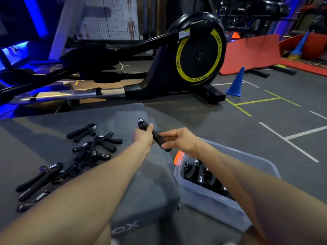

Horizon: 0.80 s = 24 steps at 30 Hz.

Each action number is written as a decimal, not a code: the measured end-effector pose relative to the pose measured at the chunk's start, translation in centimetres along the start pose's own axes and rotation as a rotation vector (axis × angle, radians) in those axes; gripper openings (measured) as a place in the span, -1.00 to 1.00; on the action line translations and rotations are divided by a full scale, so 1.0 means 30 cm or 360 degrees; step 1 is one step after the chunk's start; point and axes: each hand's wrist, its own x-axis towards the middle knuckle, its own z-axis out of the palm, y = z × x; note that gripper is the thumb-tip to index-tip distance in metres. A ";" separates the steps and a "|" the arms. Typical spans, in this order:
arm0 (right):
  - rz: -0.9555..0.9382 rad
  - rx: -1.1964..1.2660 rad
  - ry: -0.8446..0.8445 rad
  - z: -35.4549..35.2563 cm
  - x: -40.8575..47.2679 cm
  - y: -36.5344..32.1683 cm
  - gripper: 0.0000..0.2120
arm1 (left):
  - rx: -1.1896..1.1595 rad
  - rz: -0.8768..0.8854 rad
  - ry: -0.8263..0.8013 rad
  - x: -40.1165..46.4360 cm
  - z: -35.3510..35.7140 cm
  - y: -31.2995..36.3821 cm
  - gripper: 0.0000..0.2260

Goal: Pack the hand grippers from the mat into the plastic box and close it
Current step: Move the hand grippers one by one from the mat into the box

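Observation:
A black hand gripper (154, 134) hangs in the air above the grey mat (134, 174). My left hand (143, 137) grips its upper end near the spring. My right hand (177, 140) pinches its lower handle ends. Several more black hand grippers (92, 147) lie scattered on the mat's left side, and a few (37, 179) lie nearer the front left. The clear plastic box (208, 200) stands on the floor right of the mat, open, with several grippers (200, 175) inside. My right forearm hides part of its contents.
An orange latch (177, 157) sticks up at the box's near-left corner. A black elliptical trainer (177, 59) stands behind the mat. A blue cone (236, 84) and red mats (251, 53) lie to the far right on the marked grey floor.

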 end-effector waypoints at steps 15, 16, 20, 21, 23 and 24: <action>0.0112 -0.0061 0.0406 -0.082 0.024 0.075 -0.61 | -0.0291 -0.0190 -0.0567 -0.032 0.099 -0.032 -0.93; 0.0110 -0.0083 0.0431 -0.099 0.018 0.079 -0.61 | -0.0289 -0.0189 -0.0610 -0.032 0.115 -0.040 -0.93; 0.0126 -0.0181 0.0546 -0.191 -0.015 0.105 -0.65 | -0.0308 -0.0202 -0.0785 -0.055 0.197 -0.072 -0.91; 0.0135 -0.0212 0.0572 -0.220 -0.025 0.117 -0.66 | -0.0295 -0.0206 -0.0837 -0.067 0.218 -0.082 -0.91; 0.0188 -0.0262 0.0636 -0.289 -0.048 0.151 -0.69 | -0.0183 -0.0214 -0.0920 -0.080 0.264 -0.118 -0.93; 0.0233 -0.0289 0.0683 -0.325 -0.064 0.173 -0.71 | -0.0052 -0.0200 -0.0921 -0.085 0.286 -0.141 -0.88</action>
